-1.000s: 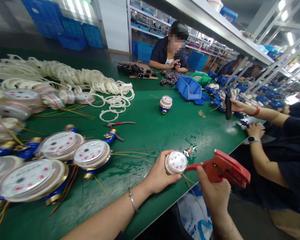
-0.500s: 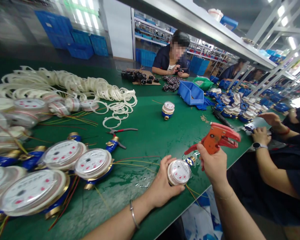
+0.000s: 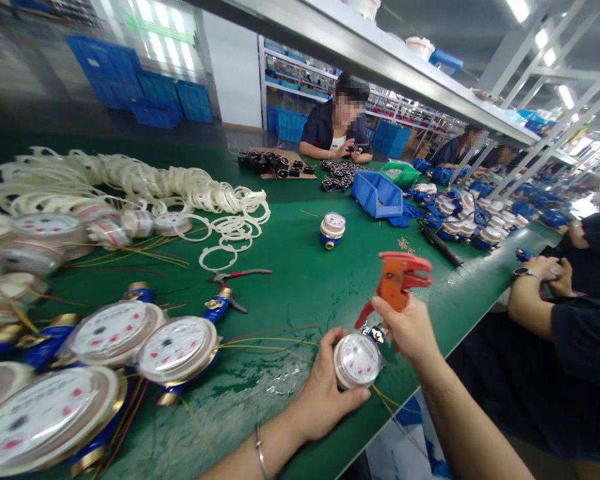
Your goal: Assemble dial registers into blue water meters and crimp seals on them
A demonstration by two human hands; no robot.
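My left hand (image 3: 325, 393) is wrapped round the lower left side of a round water meter (image 3: 358, 361) with a white dial, near the table's front edge. Yellow and red wires (image 3: 387, 404) hang from the meter over the edge. In my right hand (image 3: 411, 333) is an orange-red wire stripper tool (image 3: 396, 281), its jaws pointing right, held just above the meter's blue and brass end. Part of the tool's handle is hidden by my fingers. Another meter (image 3: 333, 230) stands upright further back on the green table (image 3: 280, 273).
Several meters (image 3: 179, 349) with loose wires fill the left side, below a pile of white rings (image 3: 180, 187). Red-handled pliers (image 3: 250, 273) lie mid-table. A blue bin (image 3: 377, 194) stands behind. Co-workers sit opposite (image 3: 337, 127) and at the right (image 3: 570, 293).
My right hand and the tool have moved left and slightly down, closer to the meter. My left hand still holds the meter. The view has shifted a little. The right co-worker's hands have come together.
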